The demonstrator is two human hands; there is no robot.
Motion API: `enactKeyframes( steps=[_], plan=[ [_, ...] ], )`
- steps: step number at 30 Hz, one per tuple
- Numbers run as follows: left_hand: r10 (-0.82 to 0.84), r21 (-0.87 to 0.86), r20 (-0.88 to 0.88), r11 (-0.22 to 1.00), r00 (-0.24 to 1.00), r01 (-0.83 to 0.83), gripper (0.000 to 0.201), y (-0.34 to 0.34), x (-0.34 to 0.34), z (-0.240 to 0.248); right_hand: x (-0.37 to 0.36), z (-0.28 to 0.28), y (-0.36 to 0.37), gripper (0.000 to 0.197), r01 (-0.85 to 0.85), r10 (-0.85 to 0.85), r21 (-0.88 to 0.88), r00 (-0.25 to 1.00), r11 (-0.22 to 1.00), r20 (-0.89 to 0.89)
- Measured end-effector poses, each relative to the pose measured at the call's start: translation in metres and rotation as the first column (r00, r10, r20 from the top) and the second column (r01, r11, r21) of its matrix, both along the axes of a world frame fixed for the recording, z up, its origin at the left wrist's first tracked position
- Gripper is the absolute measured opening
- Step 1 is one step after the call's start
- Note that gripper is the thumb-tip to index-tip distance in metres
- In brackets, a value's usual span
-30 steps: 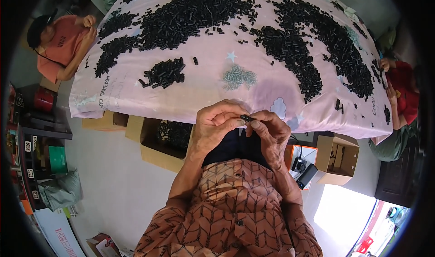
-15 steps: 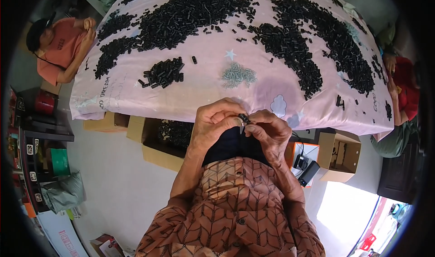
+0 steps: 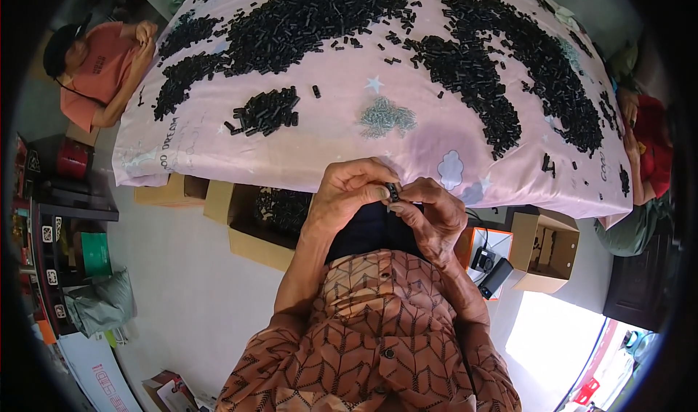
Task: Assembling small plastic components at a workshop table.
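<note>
Just off the near edge of the cloth-covered table (image 3: 320, 150), my two hands meet at a small black cylindrical piece (image 3: 393, 192). My left hand (image 3: 349, 194) pinches it between thumb and forefinger. From the other side my right hand (image 3: 434, 212) closes thumb and forefinger at the piece; anything else between those fingertips is too small to make out. Beyond my hands lies a heap of small clear pieces (image 3: 387, 117). A small pile of black cylindrical pieces (image 3: 266, 111) is to its left, and a far bigger heap of them (image 3: 305, 23) spreads behind.
More black pieces (image 3: 472, 78) cover the table's right side. People sit at the left (image 3: 105, 70) and right (image 3: 647, 143) ends. Below the table edge stand a cardboard box of black pieces (image 3: 262, 248), another carton (image 3: 549, 252) and an orange-edged box (image 3: 483, 263) with black devices.
The black piece has turned more upright between my fingertips, and my right fingers have shifted slightly. The table appears shifted a little to the right in view.
</note>
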State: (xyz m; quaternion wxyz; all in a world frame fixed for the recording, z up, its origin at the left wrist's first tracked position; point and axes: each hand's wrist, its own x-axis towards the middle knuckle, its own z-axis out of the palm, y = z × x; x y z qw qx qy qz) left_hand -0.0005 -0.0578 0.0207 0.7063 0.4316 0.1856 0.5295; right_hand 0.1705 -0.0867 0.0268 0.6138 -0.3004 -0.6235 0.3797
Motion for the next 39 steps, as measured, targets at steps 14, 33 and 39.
enactKeyframes(
  steps=[14, 33, 39],
  plan=[
    [0.053, -0.107, -0.134, 0.992, 0.99, -0.068, 0.02, -0.002, -0.012, 0.01, 0.005, 0.004, 0.0, 0.02, 0.024, -0.016, -0.123, 0.998, 0.992, 0.065],
    [0.891, 0.829, -0.386, 0.222, -0.238, -0.513, 0.014, 0.076, -0.102, -0.007, 0.069, -0.027, 0.046, 0.011, 0.592, -0.572, -0.024, 0.787, 0.805, 0.229],
    [0.901, 0.841, -0.35, 0.18, -0.258, -0.511, 0.015, 0.071, -0.088, 0.004, 0.067, -0.026, 0.046, 0.005, 0.606, -0.572, -0.022, 0.762, 0.795, 0.304]
  ],
)
